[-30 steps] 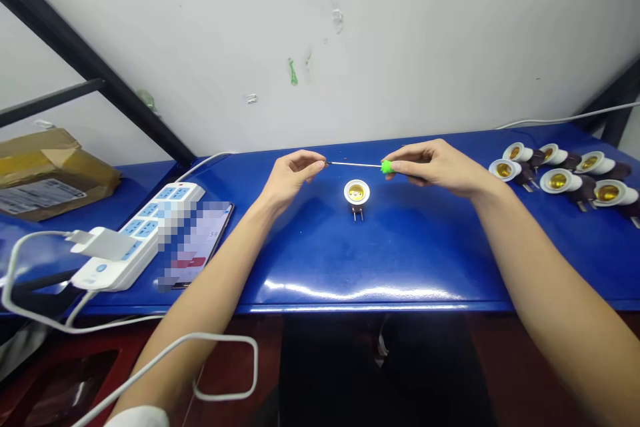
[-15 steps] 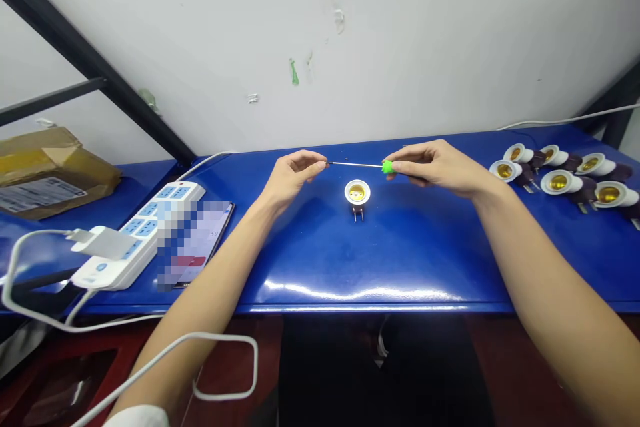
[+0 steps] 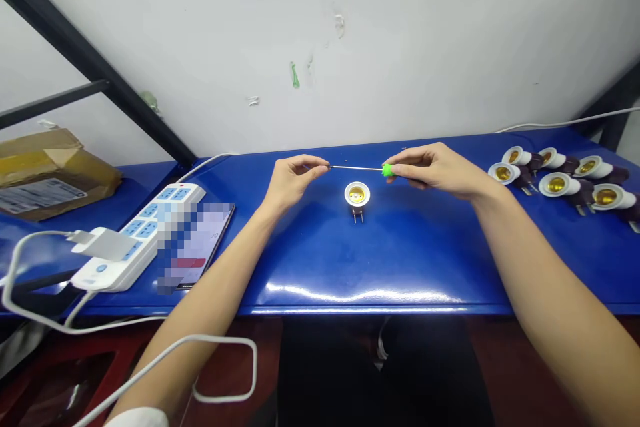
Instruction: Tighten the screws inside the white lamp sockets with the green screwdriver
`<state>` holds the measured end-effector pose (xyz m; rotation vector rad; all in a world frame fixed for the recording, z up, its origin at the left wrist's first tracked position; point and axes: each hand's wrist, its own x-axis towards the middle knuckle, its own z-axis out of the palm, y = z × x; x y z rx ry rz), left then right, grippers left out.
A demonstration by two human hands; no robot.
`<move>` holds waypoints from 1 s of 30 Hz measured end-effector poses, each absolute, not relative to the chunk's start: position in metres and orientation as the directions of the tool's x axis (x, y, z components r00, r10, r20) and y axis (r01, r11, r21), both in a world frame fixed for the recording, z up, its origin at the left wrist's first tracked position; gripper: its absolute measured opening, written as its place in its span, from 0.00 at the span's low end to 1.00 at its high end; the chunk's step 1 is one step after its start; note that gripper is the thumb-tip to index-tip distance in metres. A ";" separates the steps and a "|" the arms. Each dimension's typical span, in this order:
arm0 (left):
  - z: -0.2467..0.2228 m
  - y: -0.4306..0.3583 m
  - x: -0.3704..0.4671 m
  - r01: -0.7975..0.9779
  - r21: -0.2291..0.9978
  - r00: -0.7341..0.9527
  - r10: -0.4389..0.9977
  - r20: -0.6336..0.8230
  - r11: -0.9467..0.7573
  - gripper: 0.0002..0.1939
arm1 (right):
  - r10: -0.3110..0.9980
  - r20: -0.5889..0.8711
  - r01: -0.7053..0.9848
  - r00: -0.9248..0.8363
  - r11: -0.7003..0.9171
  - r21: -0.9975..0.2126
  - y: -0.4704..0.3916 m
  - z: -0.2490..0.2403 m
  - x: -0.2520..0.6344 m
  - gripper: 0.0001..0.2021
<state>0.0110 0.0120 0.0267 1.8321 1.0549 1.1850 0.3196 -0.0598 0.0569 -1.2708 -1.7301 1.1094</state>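
At the centre of the frame, the right hand pinches the bright green plastic handle of a thin metal-shafted screwdriver, held level. The left hand closes thumb and forefinger on the shaft's tip. Just below it, a round white plastic lamp socket with brass-coloured inside rests on the glossy blue tabletop.

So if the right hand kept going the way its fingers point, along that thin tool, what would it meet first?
The right hand points leftward along the screwdriver it grips by the green handle. First in that line is the left hand, whose fingers pinch the shaft's tip. The lamp socket adapter appears to lie below the line, though depth is unclear.
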 end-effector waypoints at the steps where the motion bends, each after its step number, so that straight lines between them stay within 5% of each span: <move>1: 0.027 0.012 0.011 0.271 0.859 0.248 0.893 0.374 -0.435 0.17 | 0.962 0.051 0.357 -0.267 0.148 -0.922 -0.060 0.057 0.320 0.25; 30: 0.034 0.008 0.008 0.393 0.730 0.477 0.803 0.358 -0.559 0.16 | 0.940 0.159 0.499 -0.302 0.298 -0.814 -0.057 0.052 0.323 0.19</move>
